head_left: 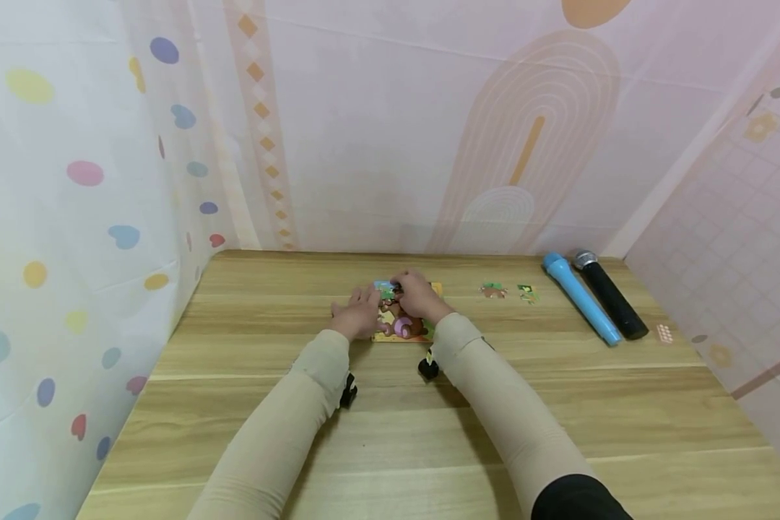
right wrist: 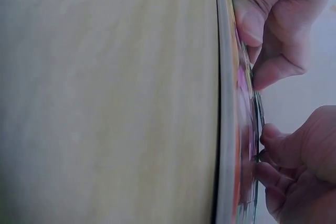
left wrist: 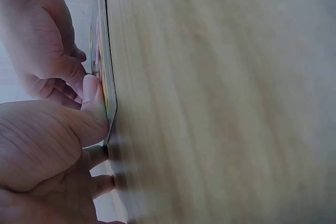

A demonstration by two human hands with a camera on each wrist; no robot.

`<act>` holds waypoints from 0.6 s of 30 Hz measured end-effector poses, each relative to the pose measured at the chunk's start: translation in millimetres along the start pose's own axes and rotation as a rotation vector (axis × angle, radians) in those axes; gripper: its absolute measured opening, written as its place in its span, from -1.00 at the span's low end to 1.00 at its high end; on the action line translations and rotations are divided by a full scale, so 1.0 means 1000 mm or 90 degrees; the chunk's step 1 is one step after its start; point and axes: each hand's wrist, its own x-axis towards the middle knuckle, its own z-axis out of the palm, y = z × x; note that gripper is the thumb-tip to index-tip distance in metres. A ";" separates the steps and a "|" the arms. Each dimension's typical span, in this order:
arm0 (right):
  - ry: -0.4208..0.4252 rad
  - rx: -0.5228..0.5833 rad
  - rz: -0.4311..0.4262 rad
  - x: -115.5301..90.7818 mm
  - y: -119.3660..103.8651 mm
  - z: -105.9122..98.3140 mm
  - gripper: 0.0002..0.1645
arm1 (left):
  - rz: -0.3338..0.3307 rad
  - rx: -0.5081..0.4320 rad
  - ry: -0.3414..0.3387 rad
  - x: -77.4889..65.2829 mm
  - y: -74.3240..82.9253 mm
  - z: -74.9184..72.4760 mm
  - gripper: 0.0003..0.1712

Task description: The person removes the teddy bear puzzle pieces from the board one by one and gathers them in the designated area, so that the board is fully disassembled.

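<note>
Puzzle board (head_left: pixel 401 326) is lying flat near the far edge of a wooden table (head_left: pixel 390 448), showing a brown cartoon animal partly hidden beneath two working hands. At its left side, the left hand (head_left: pixel 357 315) is resting with thumb on the board and fingers spread wide, apparently steadying it. Over the upper part, the right hand (head_left: pixel 417 294) is keeping thumb and forefinger narrow, pinching what looks like a small piece (right wrist: pixel 259 156). Judging by the scene, the person is seating that piece; the next move is probably calling for lining up its outline and pressing it flush while the left hand is bracing the board. Just to the right, two loose pieces (head_left: pixel 494 292) are lying apart, seemingly awaiting their turn. Farther right, blue (head_left: pixel 581 300) and black (head_left: pixel 611 295) microphones are lying side by side.
</note>
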 end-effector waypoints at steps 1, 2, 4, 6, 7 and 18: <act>0.000 -0.001 -0.001 0.000 -0.001 0.000 -0.55 | 0.001 -0.001 0.003 -0.001 0.000 0.000 0.00; 0.001 -0.002 -0.002 0.000 -0.001 0.000 -0.55 | 0.003 -0.004 0.006 -0.003 0.000 -0.001 0.03; 0.001 -0.005 -0.006 0.000 -0.001 -0.001 -0.55 | 0.004 -0.012 0.010 -0.006 0.000 -0.002 0.08; 0.003 -0.011 -0.011 -0.001 0.000 -0.001 -0.56 | 0.001 -0.019 0.012 -0.007 0.000 -0.002 0.11; 0.005 -0.014 -0.013 -0.001 0.001 -0.001 -0.56 | -0.001 -0.022 0.012 -0.007 0.001 -0.003 0.12; 0.038 0.004 -0.006 -0.006 0.013 -0.008 -0.54 | -0.008 -0.046 0.018 -0.003 0.000 0.000 0.08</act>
